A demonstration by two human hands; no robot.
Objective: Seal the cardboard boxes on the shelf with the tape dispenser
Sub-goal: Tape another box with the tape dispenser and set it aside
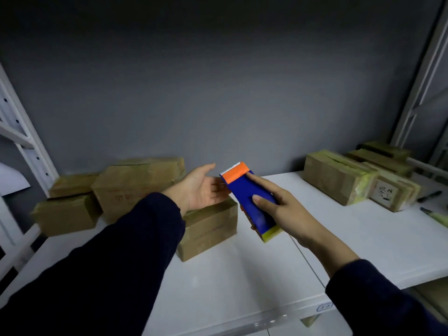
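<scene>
The right hand (pixel 286 209) has its grip clamped round the blue tape dispenser (pixel 249 202), held in the air above the middle of the shelf (pixel 242 275); the left hand (pixel 201 187) hovers palm up, fingers apart, over the nearest cardboard box (pixel 211 229); I'd flatten the flaps with that palm first, then set the orange end on the seam and pull straight.

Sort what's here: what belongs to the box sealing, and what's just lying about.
Job: tape dispenser, gripped by the right hand; open left hand; left cardboard boxes; right cardboard boxes; shelf.
Lying about: black pen; yellow-green pen.
</scene>
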